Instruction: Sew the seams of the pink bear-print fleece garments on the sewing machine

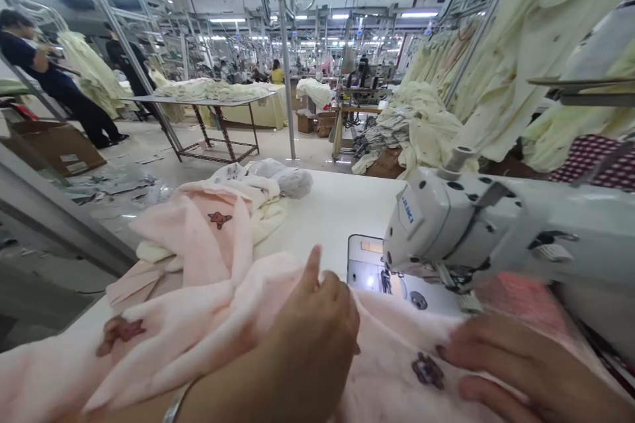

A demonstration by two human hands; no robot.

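Observation:
Soft pink fabric [213,307] with brown animal motifs spreads across the front of the white sewing table [342,201]. My left hand [317,337] is closed on this cloth at the middle, its index finger sticking up and the others curled; the thumb is mostly hidden. To the right, my right hand [520,363] lies open on the fabric beside a dark motif, fingers apart and slightly blurred. Just beyond both hands stands a white sewing machine [446,225], its lit needle area [389,281] right at the cloth's far edge.
A heap of pink and cream pieces [213,218] lies at the table's left, with a grey-white bundle [285,178] behind. Cream garments [526,46] hang at the right. A metal post [59,225] rises at the left. Farther off are a cutting table [198,99] and several people.

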